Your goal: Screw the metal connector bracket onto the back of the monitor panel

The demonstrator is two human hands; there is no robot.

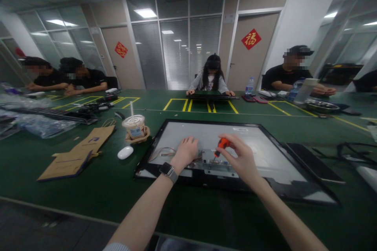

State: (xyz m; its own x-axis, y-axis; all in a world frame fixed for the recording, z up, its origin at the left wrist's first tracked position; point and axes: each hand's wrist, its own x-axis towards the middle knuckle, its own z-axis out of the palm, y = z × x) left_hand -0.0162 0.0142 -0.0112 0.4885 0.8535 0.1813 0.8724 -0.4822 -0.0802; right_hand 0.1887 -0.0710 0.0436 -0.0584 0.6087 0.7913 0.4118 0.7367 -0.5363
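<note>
A large flat panel (256, 133) with a black frame and grey back lies on the green table. My right hand (240, 157) grips an orange and black screwdriver (223, 144) between thumb and fingers, its shaft pointing down at a metal bracket (208, 157) near the panel's front edge. Left of the bracket, my left hand (186, 152) rests palm down on the panel, over some thin wires (165, 152); its fingers lie flat and hold nothing that shows. A watch (169, 171) is on my left wrist.
Left of the panel are a lidded cup (134, 127) with a straw, a white mouse (125, 152) and brown paper bags (70, 160). A dark flat slab (313, 162) and cables lie right. Across the green table (118, 192), several people sit.
</note>
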